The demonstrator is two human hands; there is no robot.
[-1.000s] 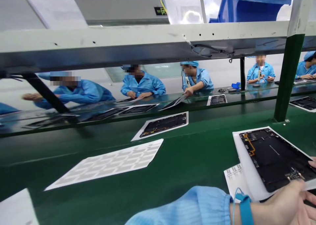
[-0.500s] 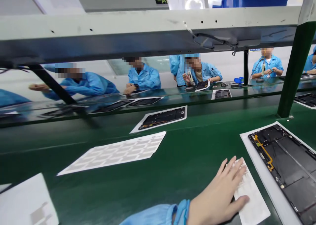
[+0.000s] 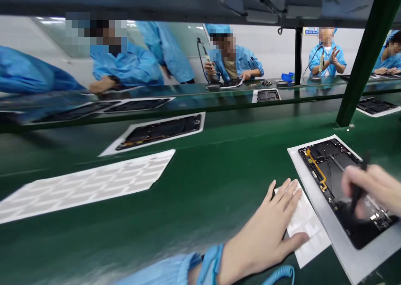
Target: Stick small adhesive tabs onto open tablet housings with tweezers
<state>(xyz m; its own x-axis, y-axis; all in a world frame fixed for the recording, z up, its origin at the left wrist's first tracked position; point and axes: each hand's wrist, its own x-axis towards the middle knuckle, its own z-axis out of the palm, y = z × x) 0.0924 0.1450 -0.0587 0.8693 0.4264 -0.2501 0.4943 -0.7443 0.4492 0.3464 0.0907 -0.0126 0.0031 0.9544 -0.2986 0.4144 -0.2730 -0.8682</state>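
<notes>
Smooth, faintly glossy green worktop (image 3: 219,193), white paper label sheet (image 3: 308,230), matt white tray (image 3: 344,251), dark matt tablet chassis (image 3: 332,168), blue cloth sleeve (image 3: 163,272), glossy coiled plastic cord (image 3: 278,272), blurred dark tool (image 3: 364,162)

Bright, even light fell from overhead; the right hand (image 3: 372,189) was motion-blurred, and the picture's edges bowed and smeared.

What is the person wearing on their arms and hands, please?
The left hand is bare. Its sleeve is light blue, with a brighter blue strap at the wrist and a coiled blue cord nearby. The right hand is bare too; its sleeve is out of view.
</notes>
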